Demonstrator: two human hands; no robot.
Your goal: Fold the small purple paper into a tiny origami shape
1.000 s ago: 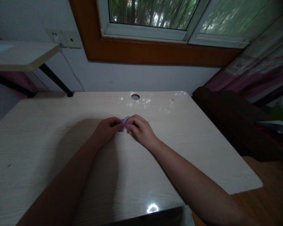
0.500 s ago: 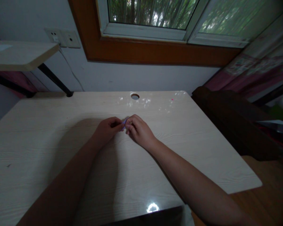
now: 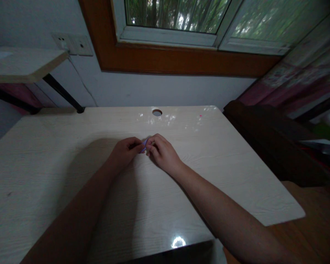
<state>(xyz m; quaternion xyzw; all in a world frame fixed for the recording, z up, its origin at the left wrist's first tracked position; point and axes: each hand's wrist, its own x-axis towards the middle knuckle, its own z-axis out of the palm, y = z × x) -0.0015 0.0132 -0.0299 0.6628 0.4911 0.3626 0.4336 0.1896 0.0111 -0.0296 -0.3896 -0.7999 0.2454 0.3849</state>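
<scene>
Between my two hands is a small, thin purple piece (image 3: 144, 144), perhaps folded paper; most of it is hidden by the fingers. My left hand (image 3: 128, 148) pinches its left end between thumb and fingers. On the other side, my right hand (image 3: 161, 149) has its fingers curled and closed at the right end of the piece. Both hands rest low over the pale wood-grain table (image 3: 209, 157), close together near its middle.
A round cable hole (image 3: 157, 113) lies beyond the hands, with a tiny pink speck (image 3: 200, 115) to its right. A raised shelf (image 3: 30, 66) on black legs stands at left. At the near edge is a dark flat object (image 3: 181, 253).
Both hands stay in almost the same place, still gripping the purple piece. A little more of its purple surface shows between the fingers.
</scene>
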